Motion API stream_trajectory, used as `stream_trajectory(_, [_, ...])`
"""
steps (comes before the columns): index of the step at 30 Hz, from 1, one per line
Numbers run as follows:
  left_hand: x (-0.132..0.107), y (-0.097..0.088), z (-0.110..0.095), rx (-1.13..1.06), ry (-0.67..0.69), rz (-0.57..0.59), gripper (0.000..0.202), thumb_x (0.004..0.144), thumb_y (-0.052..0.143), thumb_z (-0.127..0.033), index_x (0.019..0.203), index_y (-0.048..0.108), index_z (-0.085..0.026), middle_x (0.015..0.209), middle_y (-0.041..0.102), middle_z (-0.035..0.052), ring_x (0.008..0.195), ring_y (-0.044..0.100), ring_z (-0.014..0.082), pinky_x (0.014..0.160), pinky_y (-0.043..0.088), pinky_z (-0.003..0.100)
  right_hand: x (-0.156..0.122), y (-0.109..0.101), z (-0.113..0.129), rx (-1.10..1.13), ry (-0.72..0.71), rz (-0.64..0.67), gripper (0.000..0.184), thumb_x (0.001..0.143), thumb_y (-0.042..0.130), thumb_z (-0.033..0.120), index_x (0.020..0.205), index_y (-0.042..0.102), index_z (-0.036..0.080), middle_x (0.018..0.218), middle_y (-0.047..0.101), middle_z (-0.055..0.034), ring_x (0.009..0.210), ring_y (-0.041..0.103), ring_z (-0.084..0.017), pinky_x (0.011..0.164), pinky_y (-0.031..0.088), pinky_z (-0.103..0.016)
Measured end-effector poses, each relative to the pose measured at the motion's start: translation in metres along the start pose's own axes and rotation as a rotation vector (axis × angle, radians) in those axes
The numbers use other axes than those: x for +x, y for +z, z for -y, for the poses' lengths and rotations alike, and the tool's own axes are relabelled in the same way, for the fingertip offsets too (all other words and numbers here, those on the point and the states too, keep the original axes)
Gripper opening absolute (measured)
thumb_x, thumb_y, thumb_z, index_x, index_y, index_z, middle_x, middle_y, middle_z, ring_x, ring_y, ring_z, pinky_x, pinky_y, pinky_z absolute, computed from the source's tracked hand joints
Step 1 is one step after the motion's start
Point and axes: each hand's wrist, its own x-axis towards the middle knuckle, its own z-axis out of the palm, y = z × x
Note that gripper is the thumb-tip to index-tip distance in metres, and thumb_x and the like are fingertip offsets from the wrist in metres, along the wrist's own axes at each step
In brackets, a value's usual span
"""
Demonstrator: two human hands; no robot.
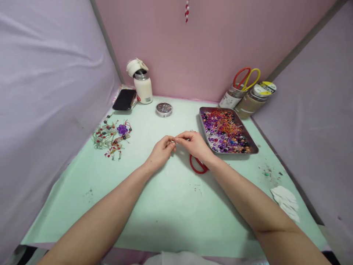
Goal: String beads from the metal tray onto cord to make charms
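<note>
My left hand (163, 150) and my right hand (193, 144) meet over the middle of the table, fingertips touching. Both are closed in a pinch; whatever lies between the fingers is too small to make out. Partly under my right hand and wrist are scissors with a red handle (197, 171), their blades mostly hidden. Just right of that hand stands a metal tray (249, 144) full of purple, clear, black and orange beads (220, 141), with a tangle of red and yellow cords (226, 122) on top. A pile of beaded strings (111, 138) with a purple bead cluster lies to the left.
At the back left are a black phone (125, 99) and an open white bottle (143, 89). A small round container (164, 109) sits mid-back. Behind the tray stand a jar with red and yellow scissors (231, 97) and a lidded jar (252, 103). Crumpled white tissue (285, 201) lies right.
</note>
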Motion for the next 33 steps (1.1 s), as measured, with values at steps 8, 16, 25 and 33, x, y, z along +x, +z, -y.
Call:
stream_trajectory(8, [0.004,0.000,0.007,-0.095,-0.062,-0.154,0.020,0.074,0.062,-0.036,0.081,0.058,-0.017,0.061,0.052,-0.0038,0.053,0.043,0.0082,0.052,0.032,0.022,0.002,0.000,-0.005,-0.229,-0.016,-0.107,0.013,0.079,0.061,0.024,0.072,0.070,0.019,0.077,0.071,-0.0023,0.074,0.060,-0.015,0.073,0.042,-0.028])
stream_trajectory(16, [0.003,-0.004,0.006,0.021,-0.020,-0.163,0.024,0.071,0.065,-0.039,0.080,0.066,-0.017,0.076,0.063,0.0012,0.068,0.052,0.0127,0.067,0.039,0.025,-0.002,-0.001,0.001,-0.420,-0.064,-0.004,0.017,0.083,0.053,0.020,0.071,0.065,0.016,0.075,0.067,-0.0021,0.071,0.057,-0.012,0.069,0.040,-0.025])
stream_trajectory(25, [0.006,-0.008,0.009,0.117,-0.092,-0.172,0.032,0.069,0.066,-0.047,0.081,0.067,-0.018,0.074,0.064,0.0002,0.066,0.052,0.0132,0.062,0.038,0.024,0.000,-0.105,0.022,-0.842,0.006,-0.170,0.015,0.080,0.054,0.016,0.078,0.069,0.018,0.084,0.069,-0.0041,0.075,0.058,-0.015,0.069,0.038,-0.026])
stream_trajectory(33, [0.003,-0.007,0.001,0.170,-0.125,-0.162,0.036,0.067,0.066,-0.051,0.081,0.067,-0.017,0.076,0.065,0.0024,0.065,0.052,0.0150,0.059,0.039,0.024,0.003,-0.150,-0.009,-1.144,0.265,-0.031,0.017,0.076,0.056,0.014,0.074,0.071,0.021,0.083,0.072,-0.0065,0.076,0.062,-0.019,0.064,0.036,-0.027])
